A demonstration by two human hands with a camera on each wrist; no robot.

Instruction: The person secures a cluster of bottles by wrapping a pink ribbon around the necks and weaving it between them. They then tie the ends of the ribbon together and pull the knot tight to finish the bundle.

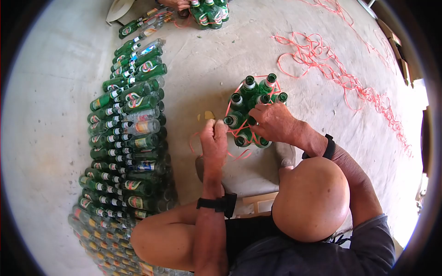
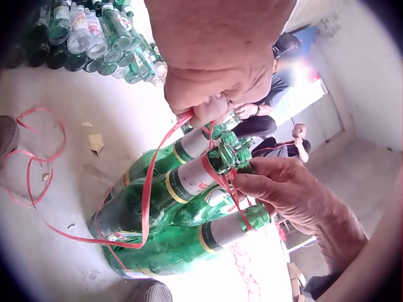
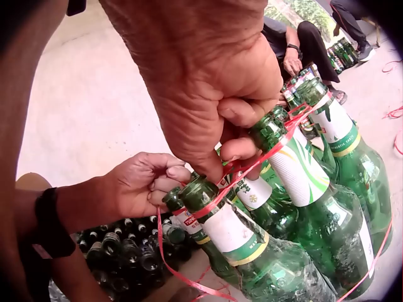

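Note:
A cluster of upright green glass bottles (image 1: 249,88) stands on the floor in front of the person. Red plastic strapping (image 2: 147,200) runs round their bodies and loops between their necks. At the cluster's left edge, the left hand (image 1: 214,138) pinches the strapping with curled fingers, and a loose tail hangs below it. The right hand (image 1: 276,122) reaches over the near right bottles, its thumb and fingers pinching strapping among the necks. In the right wrist view a strap (image 3: 271,153) crosses the bottle necks under the right hand's fingers, whose tips are partly hidden.
Rows of bottles (image 1: 138,103) lie stacked on their sides along the left. Tangled red strapping (image 1: 340,76) spreads over the floor at right. At the top, another person's hand (image 1: 177,3) is beside a second bottle bundle (image 1: 211,16). The person's shoe (image 1: 285,155) is close to the cluster.

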